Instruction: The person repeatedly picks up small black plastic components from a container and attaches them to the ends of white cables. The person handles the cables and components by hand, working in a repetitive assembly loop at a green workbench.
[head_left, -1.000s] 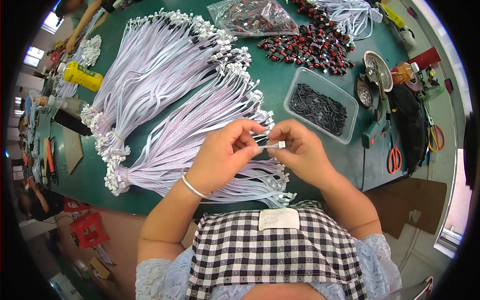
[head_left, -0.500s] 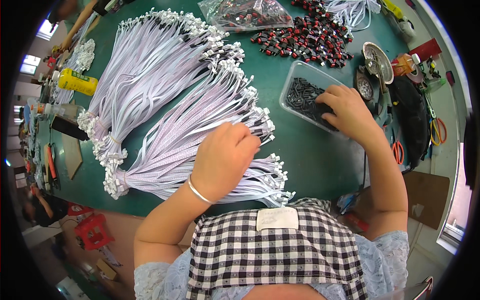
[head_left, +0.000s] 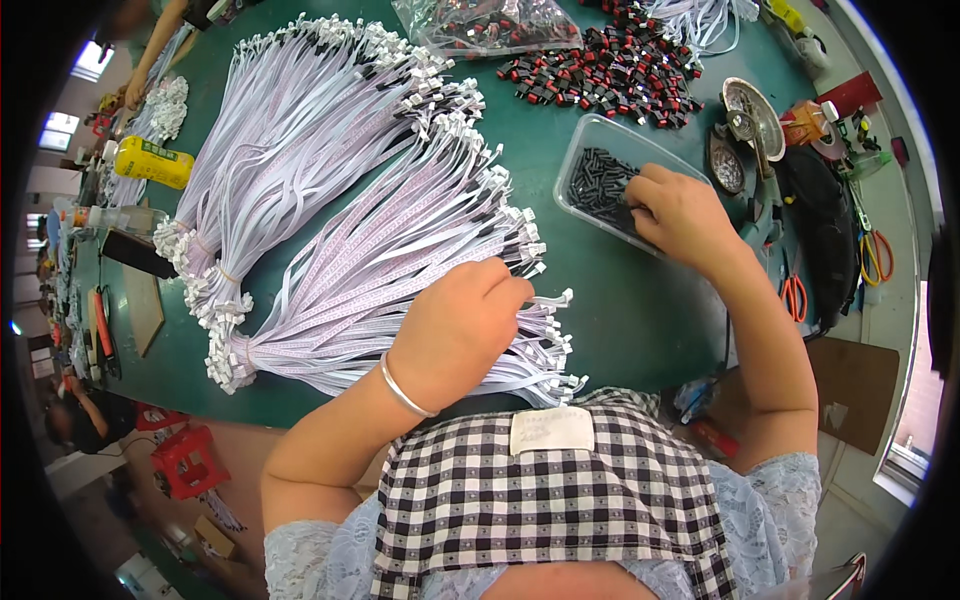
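My left hand (head_left: 462, 325) is closed in a pinch on a white flat cable (head_left: 548, 300), whose small white connector end sticks out to the right of my fingertips. Beneath that hand spreads a fanned bundle of such cables (head_left: 330, 265), tied at its left end; some right ends carry black sleeves. My right hand (head_left: 680, 215) reaches over the near right side of a clear plastic box (head_left: 590, 125). Its thumb and fingers are drawn together at the short black tubes (head_left: 603, 182) inside; what lies between the fingertips is hidden.
A second cable bundle (head_left: 290, 140) lies farther left. Black and red parts (head_left: 610, 75) are heaped beyond the box, beside a clear plastic bag (head_left: 490, 25). At right are a metal dish (head_left: 752, 115) and orange-handled scissors (head_left: 793, 297); a yellow bottle (head_left: 155, 163) lies at left.
My left hand has shifted slightly right and nearer me, and a cable end now shows beyond its fingertips. My right hand's fingers have drawn together and moved slightly up and left in the box.
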